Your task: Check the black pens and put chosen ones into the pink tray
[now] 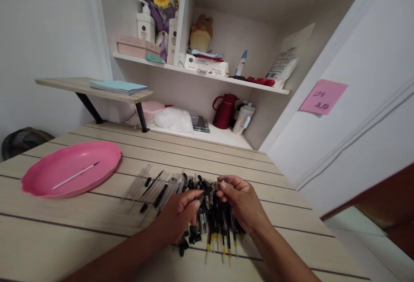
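Over a pile of pen parts, my left hand point(183, 211) is closed, thumb and fingers pinching a small black pen part point(206, 192). Close beside it, my right hand point(238, 198) pinches something small and shiny at its fingertips, too small to make out. Clear pen barrels point(165, 189) lie to the left of the pile, with black pieces among them. Below and between my hands are dark ink refills point(223, 226) with yellowish ends pointing towards me. Several black caps point(195, 233) lie near my left wrist. My hands hide part of the pile.
A pink tray point(74, 161) at the left holds one thin white refill point(76, 175) with a dark tip. Behind it stands a small raised shelf point(64, 84) on black legs. A red jug point(224, 111) and a light cup point(243, 119) stand at the back.
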`<state>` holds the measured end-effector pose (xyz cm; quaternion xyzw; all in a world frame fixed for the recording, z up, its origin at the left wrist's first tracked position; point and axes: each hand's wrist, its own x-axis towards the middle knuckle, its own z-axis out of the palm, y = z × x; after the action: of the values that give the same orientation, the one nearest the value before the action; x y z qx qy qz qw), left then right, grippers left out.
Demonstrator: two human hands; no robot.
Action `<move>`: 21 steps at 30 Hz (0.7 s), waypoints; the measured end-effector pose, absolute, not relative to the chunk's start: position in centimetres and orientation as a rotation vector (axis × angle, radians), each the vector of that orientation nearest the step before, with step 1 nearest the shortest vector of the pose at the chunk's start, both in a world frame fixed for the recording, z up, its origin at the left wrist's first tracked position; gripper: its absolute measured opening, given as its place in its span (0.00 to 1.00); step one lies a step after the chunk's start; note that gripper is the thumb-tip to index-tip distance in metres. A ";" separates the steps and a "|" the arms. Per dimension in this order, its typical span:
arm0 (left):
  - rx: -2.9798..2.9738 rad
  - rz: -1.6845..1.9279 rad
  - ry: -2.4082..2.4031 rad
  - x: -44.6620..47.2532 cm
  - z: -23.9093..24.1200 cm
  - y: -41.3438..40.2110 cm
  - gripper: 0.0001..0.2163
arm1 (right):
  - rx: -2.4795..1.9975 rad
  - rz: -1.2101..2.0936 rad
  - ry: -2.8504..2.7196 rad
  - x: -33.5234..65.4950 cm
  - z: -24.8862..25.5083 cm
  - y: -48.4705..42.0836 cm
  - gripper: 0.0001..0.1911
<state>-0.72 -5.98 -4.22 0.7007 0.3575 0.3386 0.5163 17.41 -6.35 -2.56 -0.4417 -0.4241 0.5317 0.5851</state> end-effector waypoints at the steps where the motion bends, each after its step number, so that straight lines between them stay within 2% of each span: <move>1: 1.700 0.811 0.860 -0.7 -4.2 -6.0 0.17 | -1.018 1.231 -0.975 17.5 -2.4 -6.3 0.11; 21: 1.758 0.787 0.828 -0.6 -5.0 -5.9 0.16 | -1.086 1.250 -1.016 16.8 -3.0 -6.7 0.14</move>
<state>-0.62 -5.90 -5.01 0.7267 0.3421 0.3253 0.4990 16.82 -6.65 -2.98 -0.4615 -0.4316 0.5313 0.5643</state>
